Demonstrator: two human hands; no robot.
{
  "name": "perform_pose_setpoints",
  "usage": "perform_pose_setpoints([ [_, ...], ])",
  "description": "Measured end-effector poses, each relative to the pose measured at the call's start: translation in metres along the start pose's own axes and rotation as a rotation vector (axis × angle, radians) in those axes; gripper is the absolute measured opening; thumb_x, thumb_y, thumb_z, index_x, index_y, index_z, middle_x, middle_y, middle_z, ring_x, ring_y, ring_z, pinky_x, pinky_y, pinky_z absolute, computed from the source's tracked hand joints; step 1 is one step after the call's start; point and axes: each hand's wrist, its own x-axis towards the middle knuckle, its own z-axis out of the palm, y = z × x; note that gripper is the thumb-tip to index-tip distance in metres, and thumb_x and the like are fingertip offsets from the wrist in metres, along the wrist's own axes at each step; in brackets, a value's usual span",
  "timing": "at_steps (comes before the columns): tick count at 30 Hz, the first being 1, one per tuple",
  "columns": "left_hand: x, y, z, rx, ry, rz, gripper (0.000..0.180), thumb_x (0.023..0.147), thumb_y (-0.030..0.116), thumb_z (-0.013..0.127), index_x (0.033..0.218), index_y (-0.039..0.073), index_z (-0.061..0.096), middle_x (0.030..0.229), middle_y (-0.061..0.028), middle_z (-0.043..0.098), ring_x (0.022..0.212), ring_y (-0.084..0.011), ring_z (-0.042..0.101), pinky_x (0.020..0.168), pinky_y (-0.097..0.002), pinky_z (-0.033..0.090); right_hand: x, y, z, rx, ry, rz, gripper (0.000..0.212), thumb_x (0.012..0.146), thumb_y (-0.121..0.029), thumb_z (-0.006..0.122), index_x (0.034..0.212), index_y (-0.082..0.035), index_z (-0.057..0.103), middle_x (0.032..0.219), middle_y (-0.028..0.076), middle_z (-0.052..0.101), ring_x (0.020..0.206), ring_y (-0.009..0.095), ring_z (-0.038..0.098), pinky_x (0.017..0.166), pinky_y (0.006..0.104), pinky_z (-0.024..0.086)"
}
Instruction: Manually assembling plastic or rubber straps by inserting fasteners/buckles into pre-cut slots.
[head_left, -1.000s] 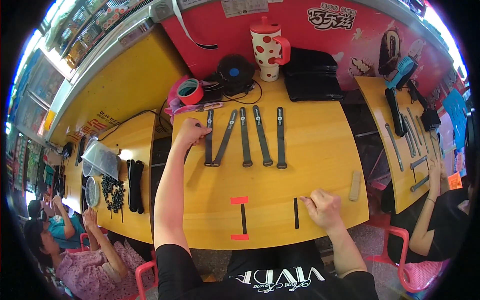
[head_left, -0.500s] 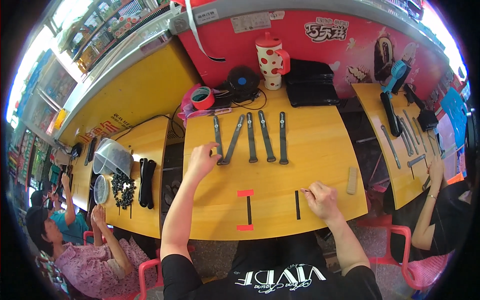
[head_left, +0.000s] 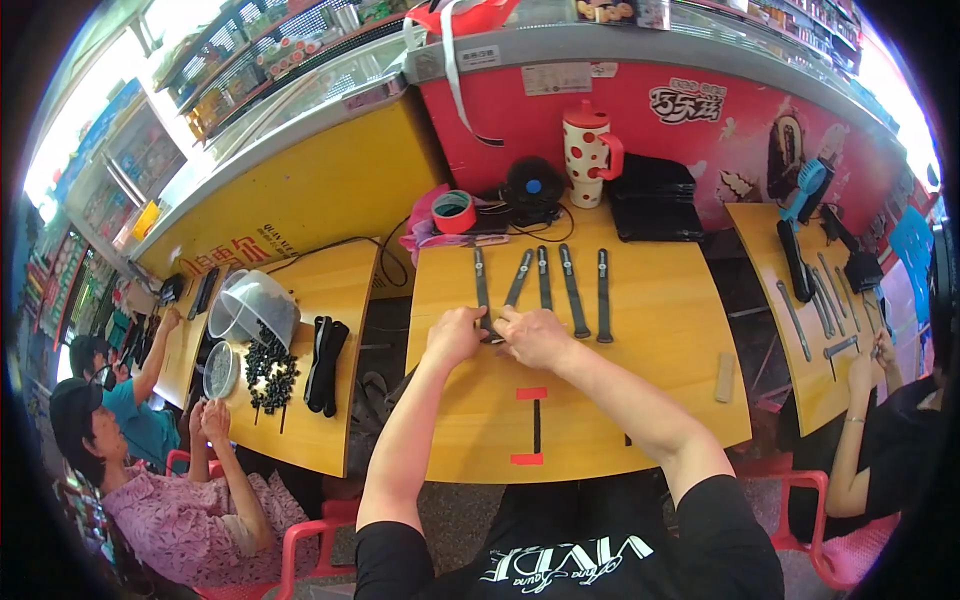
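Several dark grey straps lie fanned out on the wooden table before me. My left hand [head_left: 457, 335] is closed at the lower end of the leftmost strap [head_left: 481, 275]. My right hand [head_left: 532, 336] reaches across to the same spot, fingers bent over the lower end of the second strap [head_left: 520, 275]. The two hands' fingertips nearly meet, and what lies between them is partly hidden. Right of them rest other straps, the outermost one [head_left: 603, 295] lying straight. Nearer to me, a thin black strip [head_left: 537, 427] runs between two red tape pieces [head_left: 531, 393].
A wooden block [head_left: 724, 377] lies by the table's right edge. At the back are a red tape roll [head_left: 453, 212], a small fan [head_left: 532, 190], a dotted cup [head_left: 586, 155] and black pouches [head_left: 655, 200]. Other people sit at tables left and right; small black parts [head_left: 268, 370] cover the left one.
My right hand has left the short black strip at the right and joined my left hand at the leftmost straps. The whole view has shifted, moving the table rightward in the picture.
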Motion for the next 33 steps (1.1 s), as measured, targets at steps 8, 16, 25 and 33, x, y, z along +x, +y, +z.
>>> perform_pose_setpoints([
  [8, 0.000, -0.012, -0.005, -0.036, -0.029, 0.021, 0.043, 0.080, 0.023, 0.069, 0.121, 0.014, 0.065, 0.100, -0.0167, 0.068, 0.098, -0.0332, 0.063, 0.083, -0.0436, 0.050, 0.021, 0.001, 0.010, -0.130, -0.121, -0.111, 0.009, 0.079, -0.012, 0.058, 0.082, -0.003, 0.062, 0.090, 0.014, 0.060, 0.076, 0.033, 0.065, 0.062, 0.0438, 0.053],
  [16, 0.003, -0.003, -0.007, -0.003, -0.028, 0.027, 0.037, 0.079, 0.019, 0.066, 0.116, 0.016, 0.067, 0.095, -0.0175, 0.069, 0.094, -0.0345, 0.064, 0.078, -0.0449, 0.050, 0.027, 0.007, 0.014, -0.073, -0.030, -0.106, 0.016, 0.076, -0.005, 0.056, 0.092, 0.001, 0.056, 0.087, 0.016, 0.061, 0.075, 0.032, 0.065, 0.063, 0.0411, 0.054],
  [25, -0.001, -0.004, -0.013, -0.081, -0.038, 0.046, 0.040, 0.080, 0.019, 0.069, 0.119, 0.013, 0.066, 0.096, -0.0164, 0.069, 0.098, -0.0333, 0.064, 0.084, -0.0429, 0.051, 0.032, 0.045, 0.009, 0.286, 0.012, 0.184, 0.006, 0.078, -0.009, 0.056, 0.081, -0.003, 0.054, 0.081, 0.019, 0.061, 0.076, 0.041, 0.058, 0.063, 0.0491, 0.046],
  [33, 0.013, -0.023, -0.010, -0.168, -0.041, 0.113, 0.051, 0.068, 0.016, 0.079, 0.118, 0.012, 0.066, 0.095, -0.0194, 0.068, 0.095, -0.0341, 0.064, 0.080, -0.0417, 0.050, 0.007, 0.019, 0.005, -0.037, -0.017, -0.033, 0.006, 0.077, -0.006, 0.054, 0.082, -0.003, 0.057, 0.085, 0.015, 0.061, 0.074, 0.035, 0.063, 0.062, 0.0440, 0.052],
])
